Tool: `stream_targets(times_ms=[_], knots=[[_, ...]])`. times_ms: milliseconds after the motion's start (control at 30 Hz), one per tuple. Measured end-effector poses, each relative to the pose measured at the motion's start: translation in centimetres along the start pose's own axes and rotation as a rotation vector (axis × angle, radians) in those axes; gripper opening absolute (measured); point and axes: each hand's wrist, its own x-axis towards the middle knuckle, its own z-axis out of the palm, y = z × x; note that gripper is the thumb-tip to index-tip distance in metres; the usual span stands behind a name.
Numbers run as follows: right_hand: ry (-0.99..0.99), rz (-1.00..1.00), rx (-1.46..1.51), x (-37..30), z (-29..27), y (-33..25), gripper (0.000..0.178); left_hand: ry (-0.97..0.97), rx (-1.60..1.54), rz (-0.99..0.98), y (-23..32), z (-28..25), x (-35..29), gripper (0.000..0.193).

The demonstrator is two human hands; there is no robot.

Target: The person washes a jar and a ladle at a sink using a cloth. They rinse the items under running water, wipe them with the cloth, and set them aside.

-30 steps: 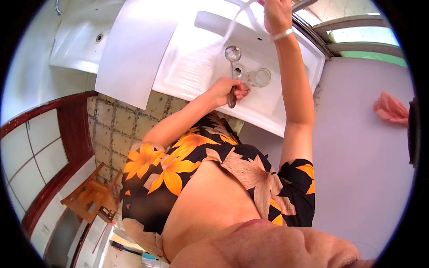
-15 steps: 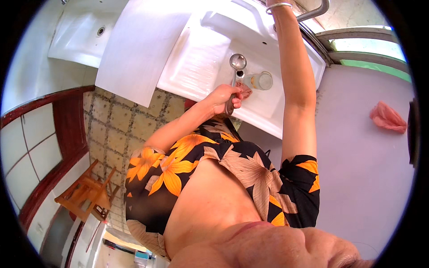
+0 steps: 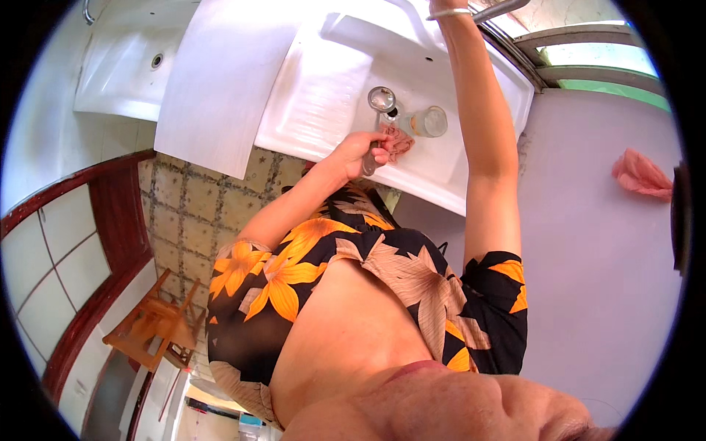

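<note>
My left hand is closed around the dark handle of a ladle, over the near edge of a white sink. The ladle's round metal bowl points away from me, close to the drain. Right at my fingers is a crumpled pink cloth; whether they grip it too I cannot tell. A clear glass jar sits in the basin, right of the drain. My right arm reaches across the basin's right side, a pale bracelet at its wrist; the hand itself lies beyond the upper edge.
A grey metal pipe passes by my right wrist, near a window frame. On the pale surface at right lies another pink cloth. A white board and a second basin are leftward. A wooden stool stands lower left.
The ladle's bowl has shifted slightly left relative to the drain, with my left hand still on its handle. More of the pink cloth shows beside my fingers. The view has shifted slightly.
</note>
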Motion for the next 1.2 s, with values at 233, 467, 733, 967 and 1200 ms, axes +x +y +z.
stream_targets(times_ms=[233,467,733,967,1200], knots=[[-0.236,-0.002,0.045,-4.0,-7.0,-1.1,0.031,0.053,0.003,-0.014,0.3,-0.4,1.6,0.009],[-0.547,-0.010,0.013,-6.0,-15.3,-2.3,0.020,0.090,0.118,-0.021,0.7,-0.7,3.0,0.012],[-0.719,0.053,0.116,-4.3,-20.6,-1.3,0.017,0.106,0.153,-0.115,1.5,1.2,6.5,0.013],[-0.797,0.068,0.107,-3.4,-23.5,0.1,0.021,0.051,0.267,-0.130,0.8,1.6,7.5,0.015],[-0.819,0.031,0.080,-3.2,-25.0,1.3,0.022,0.028,0.316,-0.147,-0.2,1.2,7.8,0.015]])
